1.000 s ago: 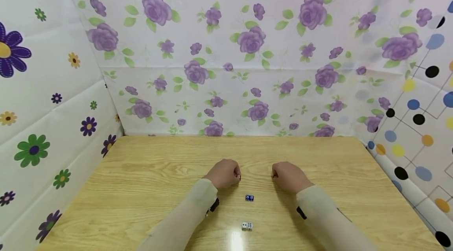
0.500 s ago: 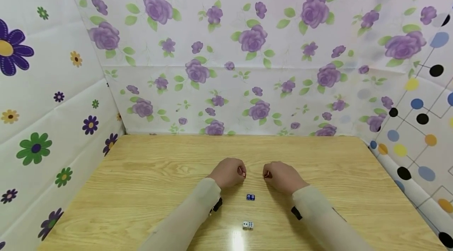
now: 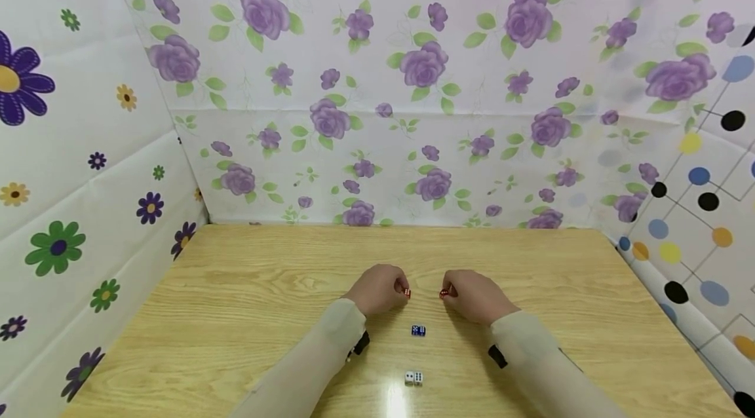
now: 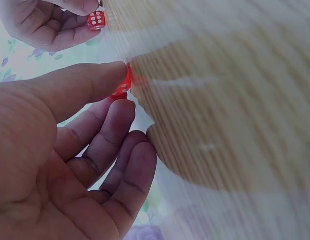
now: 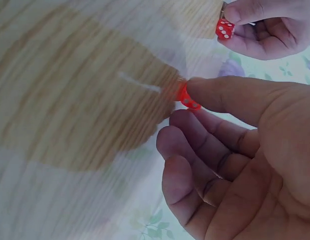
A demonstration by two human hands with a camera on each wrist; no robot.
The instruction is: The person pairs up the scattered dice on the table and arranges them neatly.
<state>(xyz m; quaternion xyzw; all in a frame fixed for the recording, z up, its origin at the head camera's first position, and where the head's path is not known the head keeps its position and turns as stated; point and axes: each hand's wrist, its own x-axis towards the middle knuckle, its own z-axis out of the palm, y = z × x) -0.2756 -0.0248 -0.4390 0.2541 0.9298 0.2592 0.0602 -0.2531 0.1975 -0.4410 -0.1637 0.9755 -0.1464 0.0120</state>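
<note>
My left hand [image 3: 379, 289] pinches a red die [image 4: 123, 86] between thumb and fingers, low at the wooden tabletop. Facing it from the right, my right hand [image 3: 476, 296] pinches another red die [image 5: 188, 98] the same way. A short gap separates the two dice in the head view. White pips show on both, though thumbs and fingers cover part of each. Nearer the body, two blue dice [image 3: 418, 331] sit side by side on the table between the forearms. Closer still, two white dice [image 3: 413, 378] lie side by side.
The wooden table [image 3: 248, 274] is backed by a white curtain with purple roses [image 3: 425, 67]. A flowered cloth [image 3: 56, 247] hangs along the left, a dotted one [image 3: 698, 175] along the right. Light glares on the tabletop below the white dice.
Over the last second both hands have come closer together, bringing the red dice nearer each other. In the last half second they have barely shifted. The blue and white dice stay put.
</note>
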